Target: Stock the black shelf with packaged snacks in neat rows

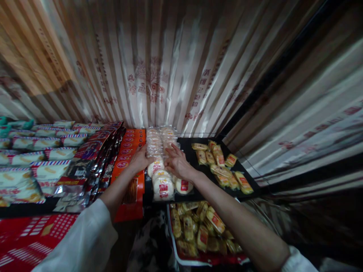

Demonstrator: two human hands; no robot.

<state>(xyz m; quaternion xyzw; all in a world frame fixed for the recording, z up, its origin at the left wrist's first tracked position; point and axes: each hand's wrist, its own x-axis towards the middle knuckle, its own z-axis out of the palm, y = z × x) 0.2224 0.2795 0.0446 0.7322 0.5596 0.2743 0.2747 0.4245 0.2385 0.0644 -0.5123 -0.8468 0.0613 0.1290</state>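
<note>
Two rows of clear-wrapped round white cakes [163, 187] with red labels lie on the black shelf in front of me. At the left edge of these rows is my left hand [140, 158], its thumb apart from its fingers and touching the wrappers. My right hand [179, 163] rests over the right row with fingers stretched forward and apart. Neither hand shows anything gripped, and parts of the cakes beneath the fingers are hidden. Just left of the cakes lies a flat orange packet [124, 151], partly behind my left forearm.
Yellow wrapped pastries [218, 155] lie loosely at the shelf's right. Below stands a white-rimmed bin [173, 241] full of similar ones. Dark red packets [90, 151] and white bags [52, 154] fill the left. A red basket [17, 226] sits lower left; a pleated curtain [170, 56] hangs behind.
</note>
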